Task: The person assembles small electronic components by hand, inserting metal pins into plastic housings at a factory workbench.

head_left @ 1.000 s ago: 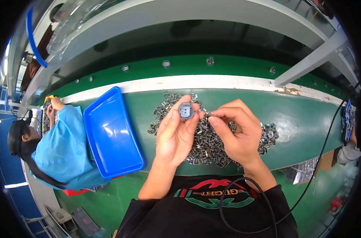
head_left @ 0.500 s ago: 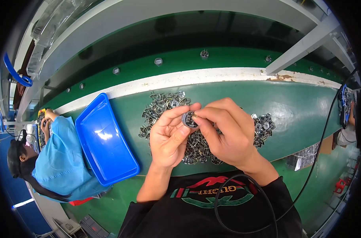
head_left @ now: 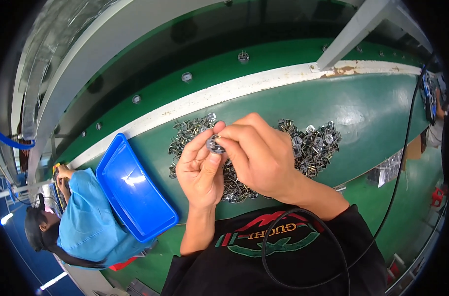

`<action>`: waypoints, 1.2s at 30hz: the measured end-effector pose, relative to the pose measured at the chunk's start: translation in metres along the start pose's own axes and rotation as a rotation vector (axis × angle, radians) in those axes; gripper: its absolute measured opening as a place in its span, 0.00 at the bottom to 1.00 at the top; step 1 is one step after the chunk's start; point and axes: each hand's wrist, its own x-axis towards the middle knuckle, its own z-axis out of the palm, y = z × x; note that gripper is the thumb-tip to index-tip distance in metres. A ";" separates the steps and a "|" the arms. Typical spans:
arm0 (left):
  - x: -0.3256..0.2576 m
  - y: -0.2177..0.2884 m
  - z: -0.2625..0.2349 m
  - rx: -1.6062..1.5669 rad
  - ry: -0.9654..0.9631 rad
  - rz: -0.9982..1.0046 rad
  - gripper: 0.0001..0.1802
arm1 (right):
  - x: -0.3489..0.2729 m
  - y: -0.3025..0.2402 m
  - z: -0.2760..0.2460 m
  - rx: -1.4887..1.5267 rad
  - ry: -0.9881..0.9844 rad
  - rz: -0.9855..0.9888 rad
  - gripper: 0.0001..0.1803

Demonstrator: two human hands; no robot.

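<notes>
In front of my chest my left hand (head_left: 201, 172) holds a small round dark electronic part (head_left: 215, 144) between thumb and fingers, its inner side with metal bits facing up. My right hand (head_left: 261, 153) is closed in a pinch at the right edge of that part, thumb and forefinger touching it. Whether those fingertips also grip some smaller piece is hidden. Below and behind the hands lies a heap of similar small parts with metal pins (head_left: 237, 190), spread over the green bench (head_left: 377, 113); more of the heap (head_left: 315, 148) shows to the right of my right hand.
A blue plastic tray (head_left: 131, 180) sits left of the heap, near a person in a blue top (head_left: 94, 222). Beyond a white rail (head_left: 185, 104) runs a green belt (head_left: 160, 84) carrying several spaced parts. A grey post (head_left: 350, 34) and a black cable (head_left: 401, 167) stand out at right.
Both hands appear slightly farther left, still at the round part, which is tilted differently. More of the right side of the heap shows. The whole view has shifted and turned a little.
</notes>
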 end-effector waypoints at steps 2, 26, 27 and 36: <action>0.001 0.002 0.006 0.064 0.059 -0.052 0.24 | -0.002 0.005 0.001 -0.024 0.043 -0.053 0.07; 0.222 -0.087 -0.040 1.733 -0.285 -0.065 0.13 | -0.077 0.116 -0.216 -0.385 -0.334 0.653 0.12; 0.223 -0.090 -0.043 1.732 -0.290 -0.063 0.13 | -0.078 0.116 -0.218 -0.319 -0.314 0.684 0.12; 0.227 -0.027 -0.106 1.686 -0.402 -0.283 0.24 | -0.099 0.114 -0.222 -0.269 -0.320 0.868 0.09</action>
